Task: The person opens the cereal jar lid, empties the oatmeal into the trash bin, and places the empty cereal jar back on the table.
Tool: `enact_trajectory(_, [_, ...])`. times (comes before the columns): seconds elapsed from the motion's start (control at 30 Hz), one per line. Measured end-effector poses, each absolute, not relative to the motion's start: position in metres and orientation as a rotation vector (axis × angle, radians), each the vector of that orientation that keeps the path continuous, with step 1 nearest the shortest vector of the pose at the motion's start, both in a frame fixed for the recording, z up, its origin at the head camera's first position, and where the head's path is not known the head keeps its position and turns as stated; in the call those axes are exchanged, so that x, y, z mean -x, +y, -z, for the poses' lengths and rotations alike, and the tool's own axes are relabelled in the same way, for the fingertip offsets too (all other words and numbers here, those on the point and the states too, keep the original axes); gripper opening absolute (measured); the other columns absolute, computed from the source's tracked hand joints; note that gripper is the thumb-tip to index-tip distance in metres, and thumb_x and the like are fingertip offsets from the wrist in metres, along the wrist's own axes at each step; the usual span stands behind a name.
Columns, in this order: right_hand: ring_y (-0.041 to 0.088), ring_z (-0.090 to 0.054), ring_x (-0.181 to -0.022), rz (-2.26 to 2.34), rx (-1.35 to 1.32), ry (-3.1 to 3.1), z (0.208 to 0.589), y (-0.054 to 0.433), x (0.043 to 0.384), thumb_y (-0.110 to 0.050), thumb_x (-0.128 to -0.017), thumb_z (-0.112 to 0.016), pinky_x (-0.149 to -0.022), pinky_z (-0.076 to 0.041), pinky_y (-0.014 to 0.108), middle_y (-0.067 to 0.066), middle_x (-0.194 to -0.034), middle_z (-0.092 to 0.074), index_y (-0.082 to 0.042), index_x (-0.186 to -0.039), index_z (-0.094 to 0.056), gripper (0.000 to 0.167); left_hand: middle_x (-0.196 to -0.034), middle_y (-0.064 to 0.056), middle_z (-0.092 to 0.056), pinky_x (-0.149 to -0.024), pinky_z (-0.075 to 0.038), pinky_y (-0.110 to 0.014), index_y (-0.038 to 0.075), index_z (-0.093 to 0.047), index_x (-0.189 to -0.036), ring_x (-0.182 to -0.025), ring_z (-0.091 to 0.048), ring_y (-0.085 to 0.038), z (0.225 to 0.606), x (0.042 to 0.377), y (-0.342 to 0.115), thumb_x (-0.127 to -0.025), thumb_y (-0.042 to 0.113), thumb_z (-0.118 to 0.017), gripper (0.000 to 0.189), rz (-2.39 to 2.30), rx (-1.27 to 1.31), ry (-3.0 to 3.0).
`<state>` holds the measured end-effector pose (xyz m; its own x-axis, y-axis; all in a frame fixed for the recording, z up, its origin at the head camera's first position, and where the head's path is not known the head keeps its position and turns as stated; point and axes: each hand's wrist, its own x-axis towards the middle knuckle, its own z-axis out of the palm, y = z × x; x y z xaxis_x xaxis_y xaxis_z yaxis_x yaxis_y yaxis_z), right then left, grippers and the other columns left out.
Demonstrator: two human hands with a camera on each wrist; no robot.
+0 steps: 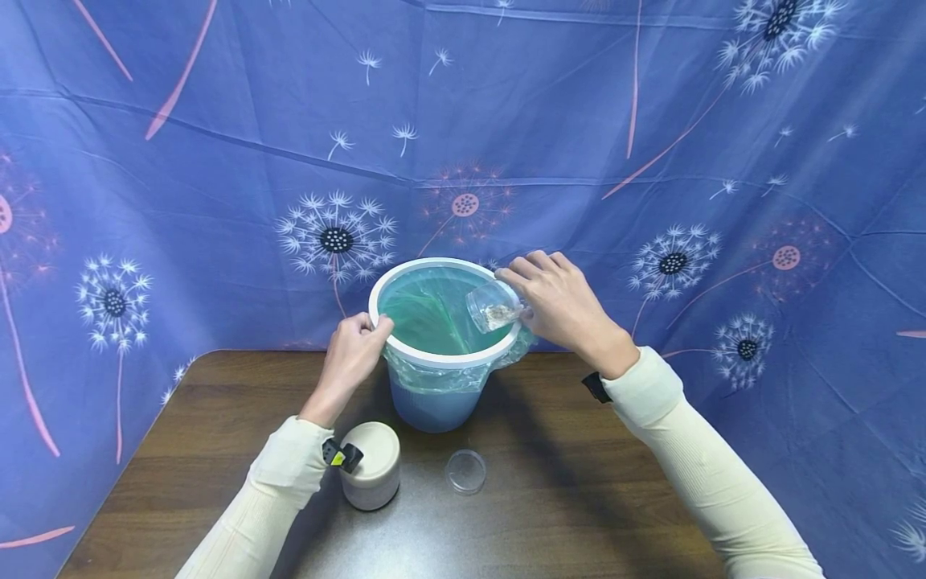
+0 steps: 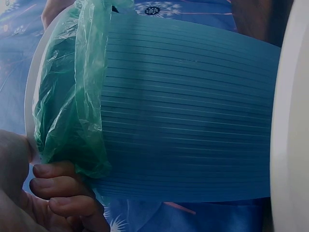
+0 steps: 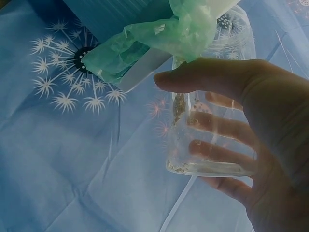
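The clear jar (image 1: 481, 311) is just right of the middle of the head view, tipped over the right side of the bin (image 1: 437, 412), with its mouth toward the inside. Some small pale and brown bits (image 3: 179, 107) stick to the jar's side and bottom. The right hand (image 1: 560, 304) holds the jar, with its thumb on one side and its fingers curled round the other. In the right wrist view, those fingers show through the clear wall with small gaps between them.

The bin is blue with thin lines down its side and a white rim. A thin green bag (image 1: 432, 376) lines it and hangs out over the top edge. It bunches up at the right, near the jar. The left hand (image 1: 353, 352) pinches the left part of the rim, thumb on top and fingers bent below.

Down in front of the bin, a round cream pot (image 1: 378, 466) stands near the left sleeve (image 1: 271, 490). To its right, a flat clear lid (image 1: 466, 472) lies on the brown table (image 1: 571, 490). A black band (image 1: 596, 388) sits on the right wrist. A blue cloth (image 1: 506, 104) with white and pink dandelions fills the top of the frame.
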<state>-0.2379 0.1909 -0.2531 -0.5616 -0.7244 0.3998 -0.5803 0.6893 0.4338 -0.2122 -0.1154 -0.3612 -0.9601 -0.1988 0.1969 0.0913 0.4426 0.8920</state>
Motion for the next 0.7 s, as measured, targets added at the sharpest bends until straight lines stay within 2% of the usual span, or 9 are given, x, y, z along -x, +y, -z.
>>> enact_trajectory(0.3, [0.039,-0.059,-0.125,0.341,-1.001,-2.336,0.2512,0.1903,0.2384,-0.012,-0.079,-0.093,-0.101,-0.05,0.052,0.014,-0.133,-0.067,-0.011,-0.139,-0.069,0.065,-0.067,0.003,-0.043,-0.066,-0.036,-0.038,0.017,-0.047,-0.071,-0.07,-0.045,-0.023,0.3605,0.2128,-0.1152,-0.095,0.037,-0.059,0.034,1.522,-0.09,-2.416])
enact_trajectory(0.7, [0.04,-0.059,-0.125,0.326,-1.002,-2.335,0.2512,0.1914,0.2378,-0.013,-0.078,-0.095,-0.099,-0.05,0.052,0.015,-0.132,-0.066,-0.011,-0.139,-0.07,0.066,-0.067,0.004,-0.044,-0.067,-0.036,-0.038,0.016,-0.05,-0.072,-0.07,-0.046,-0.023,0.3611,0.2123,-0.1152,-0.095,0.038,-0.059,0.033,1.514,-0.096,-2.426])
